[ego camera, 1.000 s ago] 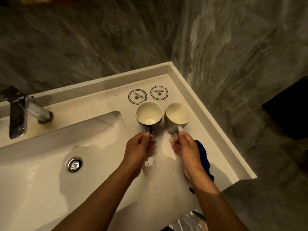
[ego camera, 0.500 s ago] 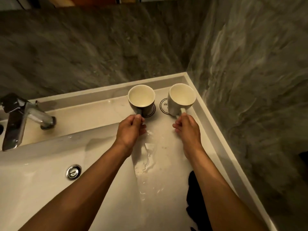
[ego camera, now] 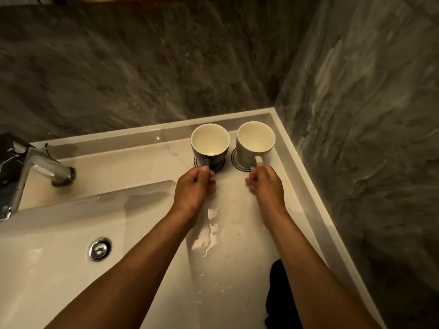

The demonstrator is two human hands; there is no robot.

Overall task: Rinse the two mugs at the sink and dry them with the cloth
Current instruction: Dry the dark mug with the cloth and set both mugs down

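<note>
Two mugs stand upright on round coasters at the back right corner of the counter. The dark mug (ego camera: 210, 151) with a pale inside is on the left; my left hand (ego camera: 193, 186) grips its handle. The white mug (ego camera: 255, 144) is on the right, and my right hand (ego camera: 264, 185) pinches its handle. A dark cloth (ego camera: 276, 293) lies on the counter near the front, partly hidden under my right forearm.
The sink basin (ego camera: 47, 257) with its metal drain (ego camera: 100, 249) lies to the left, under a chrome tap (ego camera: 31, 167). Water puddles (ego camera: 211, 231) spread on the counter between my arms. Grey stone walls close in behind and to the right.
Both mugs have moved back from the middle of the counter onto the two round coasters in the corner. My hands keep hold of the handles.
</note>
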